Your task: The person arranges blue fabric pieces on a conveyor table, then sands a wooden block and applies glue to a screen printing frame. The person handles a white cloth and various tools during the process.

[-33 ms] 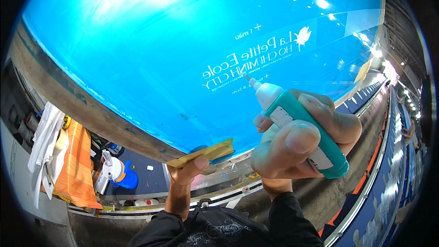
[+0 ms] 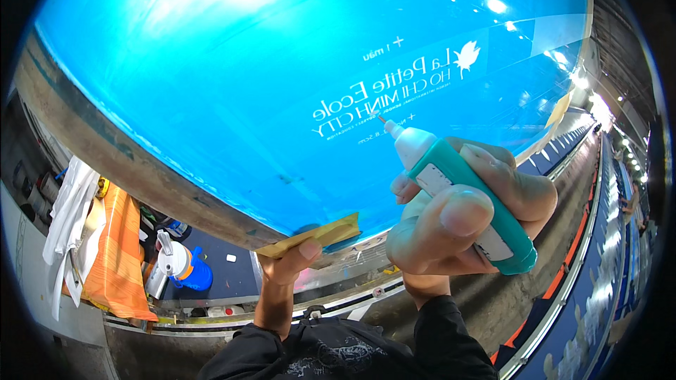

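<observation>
A blue printing screen point(image 2: 211, 112) in a worn frame point(image 2: 134, 148) is tilted up before me, bearing pale mirrored lettering and a leaf-like or bird-like shape point(image 2: 466, 58). My right hand point(image 2: 451, 225) is closed around a squeezable correction pen point(image 2: 484, 193) with a green body and white neck. Its thin metal tip points at the lower line of lettering; whether it touches the mesh I cannot tell. At the near corner my left hand point(image 2: 285, 267) grips the frame, thumb on a strip of brownish-yellow tape point(image 2: 334, 230); its other fingers are hidden behind.
On the left, an orange cloth point(image 2: 116, 253) and white cloths point(image 2: 69, 207) hang near a blue jug point(image 2: 193, 273) with a white lid. A long table with dark pieces point(image 2: 574, 324) runs off to the right beside a rail. Bright lamp glare covers the screen's upper part.
</observation>
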A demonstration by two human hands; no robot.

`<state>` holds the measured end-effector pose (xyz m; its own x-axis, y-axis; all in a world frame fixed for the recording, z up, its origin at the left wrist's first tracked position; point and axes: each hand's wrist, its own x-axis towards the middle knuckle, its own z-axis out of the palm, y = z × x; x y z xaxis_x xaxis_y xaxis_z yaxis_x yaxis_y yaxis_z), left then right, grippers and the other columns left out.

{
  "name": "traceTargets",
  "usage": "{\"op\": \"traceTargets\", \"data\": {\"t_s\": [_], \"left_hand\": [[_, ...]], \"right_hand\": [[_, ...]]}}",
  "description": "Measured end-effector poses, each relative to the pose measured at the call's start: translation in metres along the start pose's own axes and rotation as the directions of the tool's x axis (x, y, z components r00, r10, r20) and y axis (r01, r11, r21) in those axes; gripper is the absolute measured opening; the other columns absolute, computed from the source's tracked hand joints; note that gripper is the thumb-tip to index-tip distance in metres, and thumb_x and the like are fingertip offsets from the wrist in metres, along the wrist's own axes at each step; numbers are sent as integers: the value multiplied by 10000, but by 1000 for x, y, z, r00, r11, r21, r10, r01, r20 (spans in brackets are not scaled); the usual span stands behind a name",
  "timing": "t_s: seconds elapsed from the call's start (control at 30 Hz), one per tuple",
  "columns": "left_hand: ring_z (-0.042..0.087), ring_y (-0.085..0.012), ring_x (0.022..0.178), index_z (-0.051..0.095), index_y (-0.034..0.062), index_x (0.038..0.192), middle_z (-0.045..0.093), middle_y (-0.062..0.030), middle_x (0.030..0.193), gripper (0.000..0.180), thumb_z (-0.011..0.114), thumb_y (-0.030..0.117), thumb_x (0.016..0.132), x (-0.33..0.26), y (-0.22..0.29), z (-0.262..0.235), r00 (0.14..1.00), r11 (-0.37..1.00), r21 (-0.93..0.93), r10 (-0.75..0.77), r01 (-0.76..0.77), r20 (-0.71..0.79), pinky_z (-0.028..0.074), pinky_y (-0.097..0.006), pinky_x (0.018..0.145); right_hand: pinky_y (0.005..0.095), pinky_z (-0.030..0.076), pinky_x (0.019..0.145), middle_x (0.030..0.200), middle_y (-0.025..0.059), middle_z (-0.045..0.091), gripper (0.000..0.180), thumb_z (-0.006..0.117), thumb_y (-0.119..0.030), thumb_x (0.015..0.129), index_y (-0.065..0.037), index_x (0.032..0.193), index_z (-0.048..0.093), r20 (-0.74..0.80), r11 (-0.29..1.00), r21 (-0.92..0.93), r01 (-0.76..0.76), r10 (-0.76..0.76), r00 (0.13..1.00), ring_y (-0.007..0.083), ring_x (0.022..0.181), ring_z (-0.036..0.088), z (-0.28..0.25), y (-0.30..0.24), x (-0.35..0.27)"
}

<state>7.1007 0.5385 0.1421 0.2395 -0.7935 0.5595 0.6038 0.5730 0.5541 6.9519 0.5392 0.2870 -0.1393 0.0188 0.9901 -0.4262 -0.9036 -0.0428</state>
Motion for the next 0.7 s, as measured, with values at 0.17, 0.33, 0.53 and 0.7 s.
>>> {"op": "traceTargets", "data": {"t_s": [0.17,0.33,0.53,0.7], "left_hand": [[603,-139,588,670,-23,1044,681,-90,806,334,779,31,733,1,-3,3,1000,1000,-1,21,-21,-6,459,-254,508],[605,-140,589,667,-18,1055,683,-93,806,345,778,27,732,2,-2,6,999,999,-7,36,-36,-38,459,-257,505],[591,-144,559,653,-30,1071,680,-104,804,349,755,-9,737,0,-4,-2,1000,1000,-26,8,-8,1,441,-261,466],[599,-145,579,655,-25,1076,683,-100,816,360,762,2,733,1,-4,3,1000,999,-38,15,-16,-15,455,-265,494]], "right_hand": [[221,438,415,628,107,575,368,474,-383,1013,-31,1112,447,3,1000,-6,4,-4,1000,135,456,589,-1,1,1],[219,435,413,626,106,573,371,470,-392,1015,-36,1119,444,13,1000,5,-1,1,1000,134,453,585,0,2,-1],[217,433,410,622,105,569,376,465,-402,1018,-43,1126,439,26,1000,6,-1,1,1000,134,450,580,-1,0,0],[216,430,408,619,105,567,380,461,-411,1021,-49,1132,436,41,1000,-2,-6,6,999,133,447,576,-3,0,0]]}}
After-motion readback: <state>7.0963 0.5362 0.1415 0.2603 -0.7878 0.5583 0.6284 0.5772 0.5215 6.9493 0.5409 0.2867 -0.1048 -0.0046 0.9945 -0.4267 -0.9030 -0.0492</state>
